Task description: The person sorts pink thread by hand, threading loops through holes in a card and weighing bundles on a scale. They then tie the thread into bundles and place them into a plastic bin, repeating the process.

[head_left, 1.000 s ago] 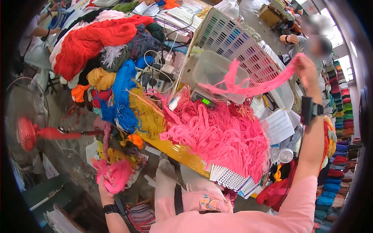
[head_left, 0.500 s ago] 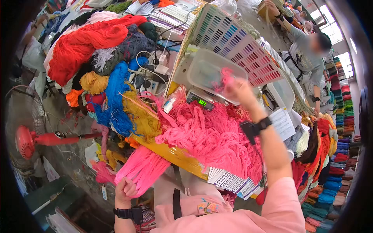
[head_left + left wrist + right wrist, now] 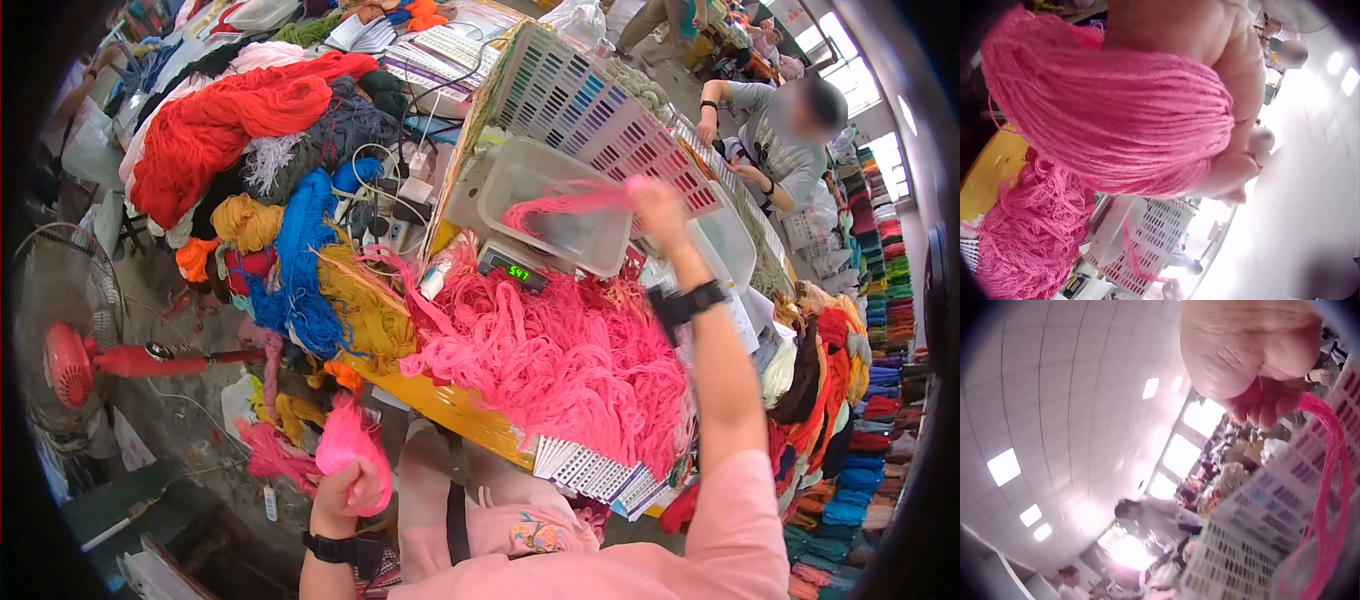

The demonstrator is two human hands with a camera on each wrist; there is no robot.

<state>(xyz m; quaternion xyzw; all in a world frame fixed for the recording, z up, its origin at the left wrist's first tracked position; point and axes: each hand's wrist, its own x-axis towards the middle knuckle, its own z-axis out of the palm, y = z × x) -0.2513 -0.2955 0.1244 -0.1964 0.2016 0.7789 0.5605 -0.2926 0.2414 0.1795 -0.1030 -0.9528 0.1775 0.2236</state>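
In my left hand (image 3: 345, 488) I grip a thick hank of pink yarn (image 3: 1116, 122); the smooth strands loop over the hand in the left wrist view. My right hand (image 3: 662, 215), slightly blurred, is raised past the right side of a clear plastic tub (image 3: 505, 190). Its curled fingers (image 3: 1266, 412) hold one end of a thinner pink yarn bundle (image 3: 570, 200), whose loose end trails across the tub. Beside the tub, a digital scale (image 3: 512, 270) shows lit green digits. A large tangled heap of pink yarn (image 3: 560, 360) covers the table in front of it.
A white slotted basket (image 3: 620, 125) stands behind the tub. Blue yarn (image 3: 300, 260), mustard yarn (image 3: 365, 300) and red yarn (image 3: 230, 120) pile up at left, near cables and plugs (image 3: 410, 190). A red fan (image 3: 70, 365) stands at far left. Another person (image 3: 790, 130) is beyond the basket.
My right hand came down from high at the right to the tub, then drew back up and right, stretching the yarn bundle out. The hank in my left hand spread, then bunched. The scale's digits changed.
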